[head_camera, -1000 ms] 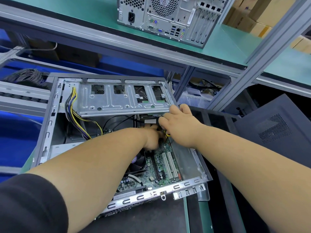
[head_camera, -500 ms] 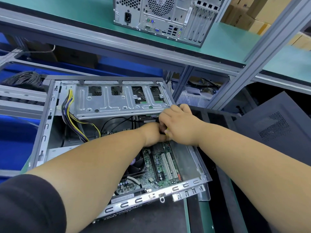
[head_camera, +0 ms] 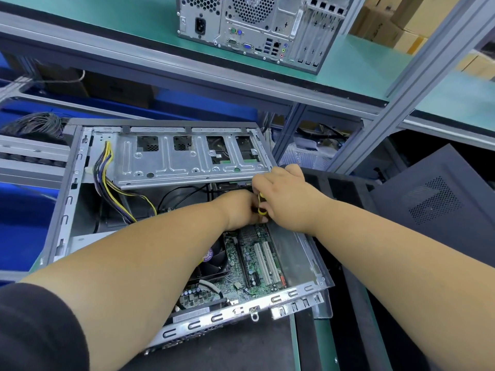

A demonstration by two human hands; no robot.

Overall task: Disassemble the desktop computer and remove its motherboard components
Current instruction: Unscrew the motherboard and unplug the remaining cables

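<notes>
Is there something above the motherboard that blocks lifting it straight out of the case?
Yes. Both hands work over its far end, the drive cage overhangs that end, and cables hang on the left.

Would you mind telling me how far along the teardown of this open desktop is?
Done: the case lies open, with no side panel over it. In hand: both hands meet just below the drive cage; the right hand grips a yellow-and-black tool handle, and the left hand is beside it. Left: the motherboard still sits inside, with its cooler fan and the yellow power cables.
</notes>
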